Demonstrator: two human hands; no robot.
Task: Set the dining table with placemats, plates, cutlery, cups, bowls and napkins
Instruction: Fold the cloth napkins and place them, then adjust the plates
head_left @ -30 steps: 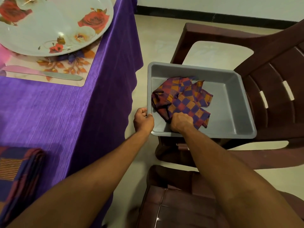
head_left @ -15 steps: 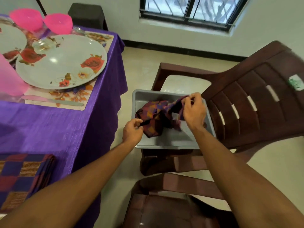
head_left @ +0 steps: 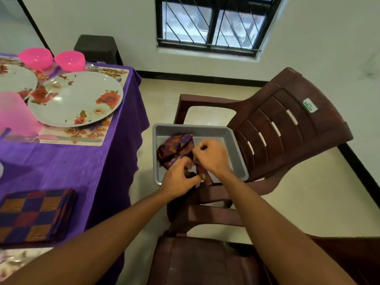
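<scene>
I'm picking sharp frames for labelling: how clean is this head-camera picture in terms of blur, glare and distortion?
Head view: both hands, left and right, and the checked napkin are motion-smeared; the floral plate shows soft glare spots; the window is bright, partly washed out; the wide lens bows the wall edges and stretches the forearms; the pink cup at the left edge is soft.

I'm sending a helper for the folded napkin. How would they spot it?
Start at the purple-clothed table and go to its near left edge. The folded napkin lies flat there, a neat checked square in purple, maroon and orange. The other napkin is crumpled in the grey tray on the chair.
</scene>
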